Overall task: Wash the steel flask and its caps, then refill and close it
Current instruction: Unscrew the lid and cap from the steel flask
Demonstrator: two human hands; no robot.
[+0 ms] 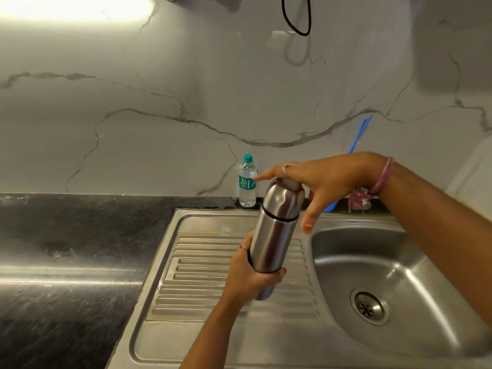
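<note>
Above the drainboard [226,262] the steel flask [274,235] is gripped low by the left hand [253,278], its outer cap [286,198] still on under the spread fingers [308,219] of the right hand [324,179], so washing seems not yet begun.

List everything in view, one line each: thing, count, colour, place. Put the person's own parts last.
steel flask: one, silver, held tilted over the draining board
outer cap: one, silver, on the flask's top
water bottle: one, clear with teal cap, on the counter against the wall
sink: one, steel, basin at right
draining board: one, steel, left of the basin
counter: one, black
blue strip: one, blue, against the wall
left hand: one, grips the flask's lower body
right hand: one, fingers spread, palm over the cap
</note>
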